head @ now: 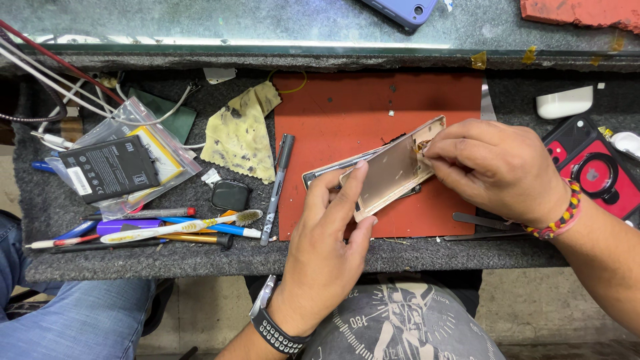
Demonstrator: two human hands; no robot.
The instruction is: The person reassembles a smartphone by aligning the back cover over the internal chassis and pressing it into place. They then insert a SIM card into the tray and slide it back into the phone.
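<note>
**Two hands on an opened phone over the red mat**

Far left, a clear plastic bag [143, 143] lies on the grey bench, a black battery [109, 168] with a white label on top of it and a yellow-edged pack inside. Below it sits a heap of pens with a worn toothbrush [180, 227] laid across. Next along, a stained yellow cloth [241, 133], a small black square part [231, 195] and a grey pen [277, 187] lying at the mat's edge.

On to the red mat [333, 113]: the left hand [327, 247] comes up from below, wrist strapped with a watch, thumb and forefinger clamped on the lower end of the gold phone back [393, 170], which is tilted up over the mat. The right hand [500, 167], beaded band on the wrist, has its fingertips pinched together at the phone's top corner; what they grip is hidden. Far right, a red phone case [593, 177] with a black ring, and a white earbud case [564, 102] above it.
</note>
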